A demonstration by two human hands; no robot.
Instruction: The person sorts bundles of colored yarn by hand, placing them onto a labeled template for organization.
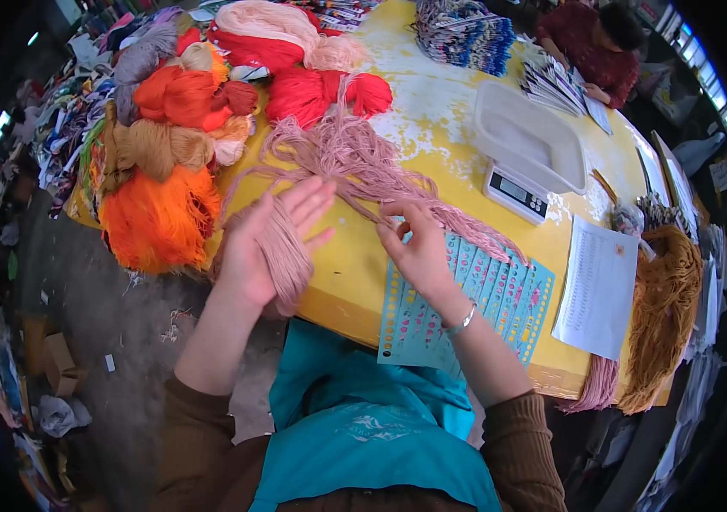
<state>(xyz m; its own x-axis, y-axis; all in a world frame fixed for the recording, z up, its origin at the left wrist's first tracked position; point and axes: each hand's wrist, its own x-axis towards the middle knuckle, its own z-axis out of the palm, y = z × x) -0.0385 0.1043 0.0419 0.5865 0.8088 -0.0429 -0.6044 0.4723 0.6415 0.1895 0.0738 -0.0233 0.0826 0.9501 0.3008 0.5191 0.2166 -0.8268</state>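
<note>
My left hand is held palm up with its fingers stretched out. Dusty-pink yarn lies in several loops across the palm and round the hand. Thumb and fingers of my right hand are pinched together on a strand of the same pink yarn. Beyond both hands, a loose tangled pile of pink yarn spreads over the yellow table. Some of it trails right, across the top of a blue-green card with rows of coloured spots. That card lies partly under my right wrist.
Orange yarn, tan yarn and red yarn heap up at left. On the right are a digital scale carrying a clear plastic tub, a printed sheet and brown yarn. Another person sits across the table.
</note>
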